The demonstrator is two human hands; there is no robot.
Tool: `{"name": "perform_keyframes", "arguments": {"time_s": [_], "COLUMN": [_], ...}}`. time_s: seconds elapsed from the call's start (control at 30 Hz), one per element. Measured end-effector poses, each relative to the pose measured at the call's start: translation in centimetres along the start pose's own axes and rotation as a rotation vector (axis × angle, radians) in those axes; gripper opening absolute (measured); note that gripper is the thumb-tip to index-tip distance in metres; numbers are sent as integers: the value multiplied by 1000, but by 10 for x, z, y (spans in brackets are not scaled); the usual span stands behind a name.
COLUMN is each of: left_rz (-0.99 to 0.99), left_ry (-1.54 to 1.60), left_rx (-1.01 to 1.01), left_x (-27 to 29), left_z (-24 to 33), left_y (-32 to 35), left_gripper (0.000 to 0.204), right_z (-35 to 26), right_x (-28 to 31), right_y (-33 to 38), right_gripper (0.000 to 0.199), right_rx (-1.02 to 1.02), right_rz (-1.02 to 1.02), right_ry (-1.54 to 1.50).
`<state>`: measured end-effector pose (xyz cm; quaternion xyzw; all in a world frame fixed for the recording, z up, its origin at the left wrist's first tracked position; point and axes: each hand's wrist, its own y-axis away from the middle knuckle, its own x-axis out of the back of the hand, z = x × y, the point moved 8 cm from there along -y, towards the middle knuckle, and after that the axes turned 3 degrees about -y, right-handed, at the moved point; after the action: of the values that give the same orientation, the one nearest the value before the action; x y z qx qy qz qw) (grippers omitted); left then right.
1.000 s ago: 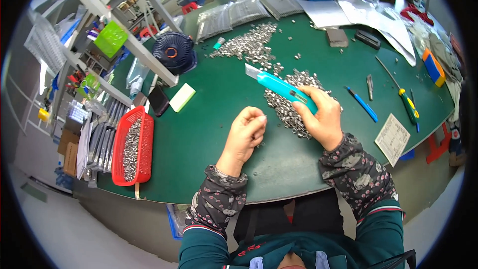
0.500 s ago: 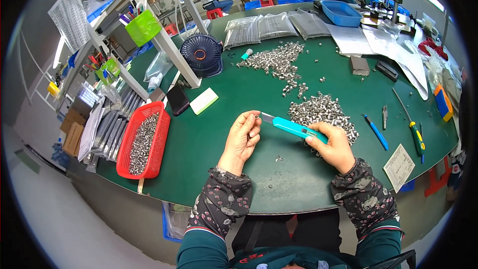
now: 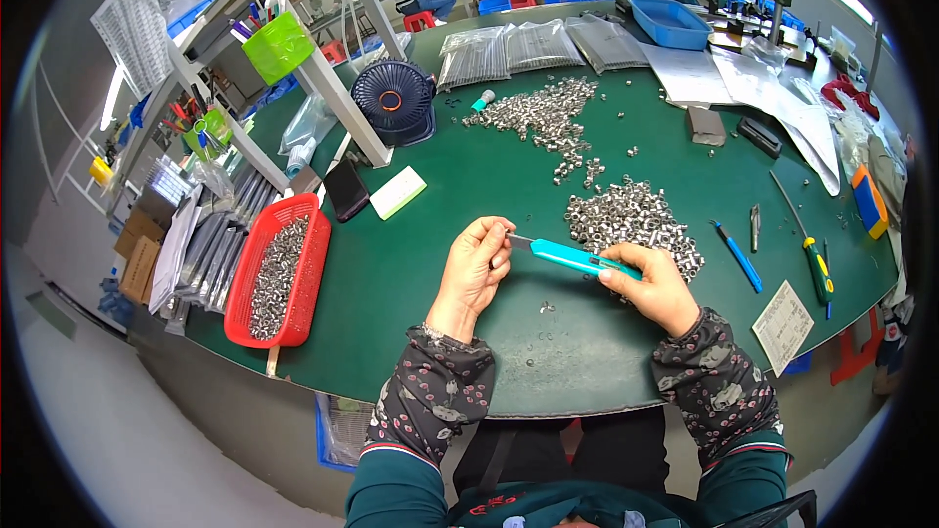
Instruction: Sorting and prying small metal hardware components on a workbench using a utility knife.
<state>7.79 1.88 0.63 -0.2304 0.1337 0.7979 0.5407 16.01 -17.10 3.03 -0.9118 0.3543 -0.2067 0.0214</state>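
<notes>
The right hand (image 3: 660, 288) is closed around the handle of a turquoise utility knife (image 3: 577, 259), holding it over the near part of the green surface (image 3: 391, 303) with its blade (image 3: 519, 242) pointing left. The left hand (image 3: 471, 269) has its thumb and forefinger pinched narrow at the blade's tip, on a small metal piece (image 3: 510, 234) that is mostly hidden by the fingers. Just beyond the knife and the right hand lies a near pile of small silver metal pieces (image 3: 631, 218); a second, looser pile (image 3: 538, 115) spreads farther off. To the left, a red basket (image 3: 310, 279) holds more of them. Right of the near pile lie a blue pen-shaped tool (image 3: 737, 257) and, farther right, a screwdriver (image 3: 818, 269) with a green and yellow handle.
</notes>
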Motion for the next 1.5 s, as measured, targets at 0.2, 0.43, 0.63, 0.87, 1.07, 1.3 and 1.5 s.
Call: {"name": "perform_keyframes", "arguments": {"time_s": [0.2,0.43,0.63,0.87,1.07,1.3,1.5], "left_rz": [64,71,73,110,109,61,29], "left_ry": [-87,-104,-130,-158,-179,-106,-44], "left_rx": [-4,-11,1,36,91,166,179], "left_x": [3,3,6,8,6,6,1], "left_z": [1,-1,-2,-2,-4,-11,-10], "left_y": [0,1,-1,0,0,2,2], "left_gripper": [16,16,17,23,28,32,34], "right_z": [-11,-25,-31,-36,-35,-40,-48], "right_x": [4,8,8,7,9,8,18], "right_y": [4,8,11,11,11,12,16], "right_gripper": [26,26,25,25,26,24,26], "right_rx": [58,212,273,314,328,362,486], "right_rz": [89,187,221,222,216,205,413], "right_ry": [161,281,348,382,369,397,430]}}
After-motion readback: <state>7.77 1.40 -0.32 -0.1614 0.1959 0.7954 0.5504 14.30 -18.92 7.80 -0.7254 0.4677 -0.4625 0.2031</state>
